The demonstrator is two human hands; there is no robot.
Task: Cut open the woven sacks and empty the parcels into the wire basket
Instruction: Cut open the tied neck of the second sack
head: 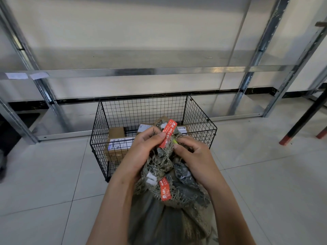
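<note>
You are gripping the bunched neck of the woven sack [157, 218] with both hands, directly in front of the wire basket [141, 110].

Your left hand [141, 151] is wrapping round the left side of the neck. Its fingers are closing on the frayed weave, and its thumb is pressing against the upper red tag [169, 133], which is sticking up from the top of the bunch.

Your right hand [194, 158] is clamping the right side of the neck, with its fingers curling tightly into the fabric. A small yellow-green item [175, 141] is showing at the right fingertips, between the two hands. You cannot tell what it is or whether the hand is holding it.

A second red tag [164, 189] is hanging lower on the neck, just beside a white tie [151, 179]. The body of the sack is running down between your forearms to the lower edge of the view, so you cannot tell whether it is resting on the floor.

The wire basket is standing on the tiled floor [44, 174], just beyond the sack and near the foot of a metal shelving frame [123, 71]. Labelled cardboard parcels [115, 144] are lying inside the basket on its left side. Further parcels are showing partly behind the top of the sack.
</note>
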